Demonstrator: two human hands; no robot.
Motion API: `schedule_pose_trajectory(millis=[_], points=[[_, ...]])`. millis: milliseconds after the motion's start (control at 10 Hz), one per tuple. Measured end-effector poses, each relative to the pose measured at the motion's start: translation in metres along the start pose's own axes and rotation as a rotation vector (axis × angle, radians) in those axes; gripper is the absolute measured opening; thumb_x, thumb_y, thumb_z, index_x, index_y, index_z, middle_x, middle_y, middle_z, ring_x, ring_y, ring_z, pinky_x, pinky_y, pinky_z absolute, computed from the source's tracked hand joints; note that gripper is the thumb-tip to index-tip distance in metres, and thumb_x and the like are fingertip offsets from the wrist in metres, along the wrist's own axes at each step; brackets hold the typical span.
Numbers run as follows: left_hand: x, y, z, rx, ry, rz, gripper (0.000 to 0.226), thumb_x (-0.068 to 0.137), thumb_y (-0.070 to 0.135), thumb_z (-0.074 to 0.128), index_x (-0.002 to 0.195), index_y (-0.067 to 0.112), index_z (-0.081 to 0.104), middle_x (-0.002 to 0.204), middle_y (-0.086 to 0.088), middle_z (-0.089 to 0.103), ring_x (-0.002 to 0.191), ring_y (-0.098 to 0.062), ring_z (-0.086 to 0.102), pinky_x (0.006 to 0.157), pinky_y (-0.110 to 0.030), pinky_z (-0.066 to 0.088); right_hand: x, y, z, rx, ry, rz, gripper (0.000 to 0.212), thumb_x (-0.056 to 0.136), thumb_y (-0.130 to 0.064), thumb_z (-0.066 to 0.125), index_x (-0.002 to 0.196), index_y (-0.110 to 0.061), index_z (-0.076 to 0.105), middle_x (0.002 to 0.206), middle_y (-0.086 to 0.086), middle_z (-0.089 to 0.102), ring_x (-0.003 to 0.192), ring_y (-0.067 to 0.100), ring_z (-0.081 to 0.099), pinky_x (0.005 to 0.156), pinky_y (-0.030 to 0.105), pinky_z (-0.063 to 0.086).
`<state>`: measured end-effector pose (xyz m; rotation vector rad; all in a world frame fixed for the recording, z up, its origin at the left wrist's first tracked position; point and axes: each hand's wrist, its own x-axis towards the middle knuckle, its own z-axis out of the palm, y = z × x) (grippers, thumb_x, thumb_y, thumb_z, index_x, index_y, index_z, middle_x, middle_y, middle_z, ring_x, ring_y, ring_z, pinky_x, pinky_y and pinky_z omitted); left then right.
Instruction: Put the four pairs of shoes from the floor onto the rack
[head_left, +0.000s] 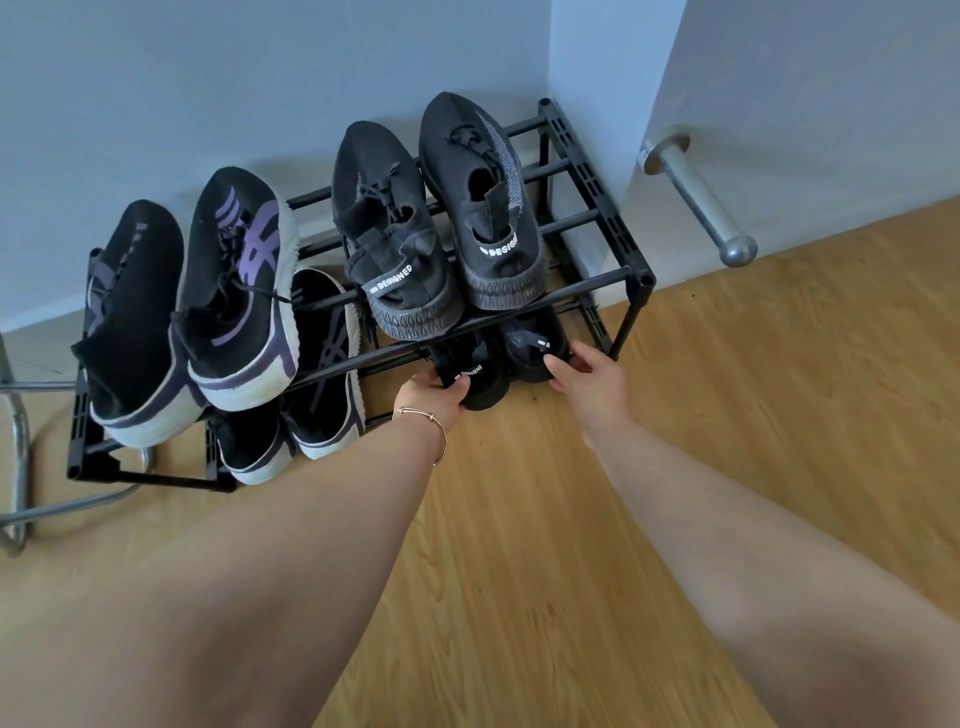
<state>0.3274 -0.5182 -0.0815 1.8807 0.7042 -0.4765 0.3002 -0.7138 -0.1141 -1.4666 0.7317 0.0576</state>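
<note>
Both forearms outstretched, left hand (431, 392) and right hand (587, 376) each gripping a black shoe's (480, 374) heel on rack's (631, 291) lower shelf.

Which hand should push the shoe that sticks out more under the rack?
Probably the left hand. It already grips the heel of the black shoe that juts out past the rack's front bar. The right hand holds the other shoe, which sits further in.

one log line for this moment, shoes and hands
top shelf: two pairs | lower shelf: purple pair | left hand, right hand: each gripping a black shoe at lower shelf
</note>
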Motion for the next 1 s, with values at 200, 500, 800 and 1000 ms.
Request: schedule_pose_trajectory(millis=[200,500,800,1000], points=[[0.004,0.015,-0.002,0.263,-0.022,0.021,0.038,0.088,0.032,0.067,0.120,0.012,0.069,0.110,-0.013,0.074,0.101,-0.030,0.071,0.094,-0.041,0.056,0.001,-0.008,0.000,-0.087,0.003,0.008,0.041,0.087,-0.018,0.078,0.069,-0.053,0.070,0.088,-0.007,0.067,0.085,0.016,0.074,0.081,0.031,0.062],[-0.026,0.032,-0.012,0.792,-0.064,0.134,0.041,0.099,0.036,0.049,0.128,0.008,0.056,0.122,-0.014,0.065,0.109,-0.033,0.063,0.077,-0.034,0.046,-0.011,-0.023,-0.005,-0.466,-0.060,-0.106,0.037,0.091,-0.029,0.073,0.127,-0.022,0.068,0.106,0.002,0.062,0.108,0.027,0.063,0.083,0.034,0.050],[-0.068,0.021,-0.026,0.622,-0.043,0.157,0.052,0.097,0.038,0.055,0.145,0.021,0.045,0.144,-0.014,0.042,0.121,-0.038,0.053,0.097,-0.049,0.050,-0.055,-0.049,-0.002,-0.864,-0.101,-0.320,0.057,0.092,-0.033,0.071,0.143,-0.014,0.055,0.142,0.018,0.052,0.133,0.037,0.048,0.106,0.041,0.043],[-0.099,0.013,-0.050,0.838,0.009,0.322,0.050,0.101,0.034,0.042,0.148,0.017,0.038,0.144,-0.014,0.040,0.131,-0.036,0.037,0.098,-0.045,0.042,-0.104,-0.072,-0.005,-1.133,-0.102,-0.489,0.056,0.091,-0.034,0.071,0.140,-0.012,0.057,0.131,0.015,0.056,0.122,0.035,0.048,0.101,0.046,0.044]])
